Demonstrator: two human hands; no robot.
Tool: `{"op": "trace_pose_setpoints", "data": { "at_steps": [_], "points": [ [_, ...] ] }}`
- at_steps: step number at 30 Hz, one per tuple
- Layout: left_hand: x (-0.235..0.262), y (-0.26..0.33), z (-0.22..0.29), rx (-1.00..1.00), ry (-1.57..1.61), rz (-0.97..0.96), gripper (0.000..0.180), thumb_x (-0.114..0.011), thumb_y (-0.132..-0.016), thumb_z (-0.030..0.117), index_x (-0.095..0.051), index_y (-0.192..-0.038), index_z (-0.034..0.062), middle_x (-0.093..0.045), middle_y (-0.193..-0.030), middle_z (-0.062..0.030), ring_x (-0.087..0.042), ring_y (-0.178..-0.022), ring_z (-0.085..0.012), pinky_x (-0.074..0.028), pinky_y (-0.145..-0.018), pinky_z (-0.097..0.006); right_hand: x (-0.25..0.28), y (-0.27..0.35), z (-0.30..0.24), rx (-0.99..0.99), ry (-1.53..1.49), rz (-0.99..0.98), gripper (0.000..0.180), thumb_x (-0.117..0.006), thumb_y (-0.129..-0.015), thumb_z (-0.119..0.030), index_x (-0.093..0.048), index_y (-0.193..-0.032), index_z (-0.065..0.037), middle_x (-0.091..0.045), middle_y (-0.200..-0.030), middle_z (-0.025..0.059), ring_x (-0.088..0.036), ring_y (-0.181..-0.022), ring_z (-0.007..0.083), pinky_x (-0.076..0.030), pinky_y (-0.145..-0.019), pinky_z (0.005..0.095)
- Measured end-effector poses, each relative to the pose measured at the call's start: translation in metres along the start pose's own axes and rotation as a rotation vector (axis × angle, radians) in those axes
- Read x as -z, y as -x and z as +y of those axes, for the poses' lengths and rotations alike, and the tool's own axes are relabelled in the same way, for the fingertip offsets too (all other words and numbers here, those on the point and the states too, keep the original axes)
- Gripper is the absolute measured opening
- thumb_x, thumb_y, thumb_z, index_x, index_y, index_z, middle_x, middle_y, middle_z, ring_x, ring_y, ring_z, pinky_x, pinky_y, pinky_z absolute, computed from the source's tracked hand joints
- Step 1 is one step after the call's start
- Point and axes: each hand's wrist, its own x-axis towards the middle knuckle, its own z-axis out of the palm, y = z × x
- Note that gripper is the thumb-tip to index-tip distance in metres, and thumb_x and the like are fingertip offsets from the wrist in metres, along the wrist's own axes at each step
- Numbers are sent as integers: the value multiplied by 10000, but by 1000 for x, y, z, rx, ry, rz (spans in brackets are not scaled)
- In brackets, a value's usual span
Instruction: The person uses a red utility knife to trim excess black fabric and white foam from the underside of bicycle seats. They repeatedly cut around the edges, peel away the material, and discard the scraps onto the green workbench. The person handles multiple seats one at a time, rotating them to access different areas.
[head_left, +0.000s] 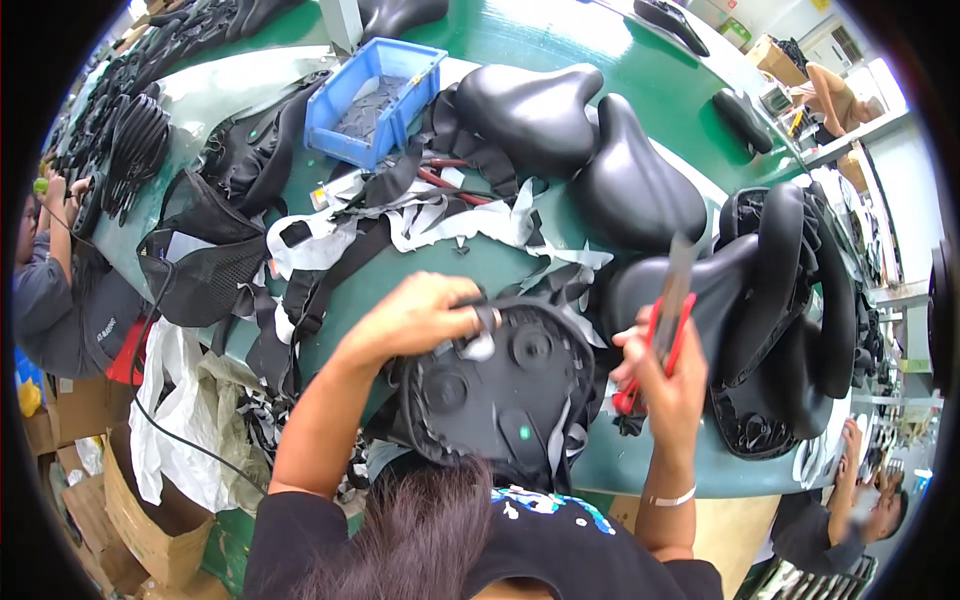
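Note:
A black bike saddle (478, 400) lies upside down at the table's front edge, close to my body. Its moulded base shows two round mounts, and its cover edge is ragged and folded around the rim. My left hand (425, 315) is closed at the saddle's far left rim, its fingers pinching a black edge strip (487, 318). To the right of the saddle, my right hand (665, 375) is raised, wrapped round a red-handled cutting tool (668, 315). Its grey blade points up and away and is blurred; its exact kind cannot be made out.
Finished black saddles (640, 185) sit behind and to the right, some stacked. A blue bin (375, 105) stands beyond black and white scraps (440, 222). Black mesh pieces (205, 255) lie left. Co-workers are at the far left (65, 300), lower right (820, 525) and upper right (835, 100).

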Motion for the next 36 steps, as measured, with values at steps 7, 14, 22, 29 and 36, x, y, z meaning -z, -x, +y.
{"op": "trace_pose_setpoints", "data": {
  "at_steps": [7,14,22,29,36],
  "points": [
    [93,-65,42,138,843,612,353,-506,-969,341,-618,-1034,13,-630,-857,-20,-558,-680,-109,-492,-679,-284,10,-90,-51,493,-482,320,404,-612,-870,-20,-477,-1251,5,-640,-871,117,-631,-688,132,-542,-567,246],
    [-44,-59,14,-438,-632,207,278,-558,-876,276,-617,-896,5,-549,-1091,-151,-513,-1040,-344,-453,-847,-445,-79,-158,20,-283,-947,-202,543,-646,-835,-48,-450,-1330,-153,-515,-1060,68,-580,-876,218,-544,-842,427],
    [-25,21,40,-425,-130,-89,491,-522,-942,427,-626,-758,-16,-655,-874,-148,-647,-780,-258,-509,-717,-342,-99,-201,-4,-32,-970,74,386,-674,-804,-71,-550,-1161,-149,-530,-952,14,-557,-733,154,-521,-593,336],
    [11,12,14,-171,1326,290,476,-574,-939,406,-502,-1194,10,-563,-1187,-120,-524,-1158,-184,-433,-965,-383,-53,-35,-80,507,302,-196,194,-642,-781,-70,-644,-969,-21,-604,-804,19,-566,-611,93,-446,-515,259],
    [-4,8,6,135,1185,-27,806,-701,-854,237,-215,-1431,-48,-599,-1115,-148,-630,-917,-153,-513,-799,-261,-41,40,-24,500,253,-538,275,-747,-767,-172,-637,-1001,-79,-623,-828,104,-643,-687,259,-522,-598,332]
  ]
}}
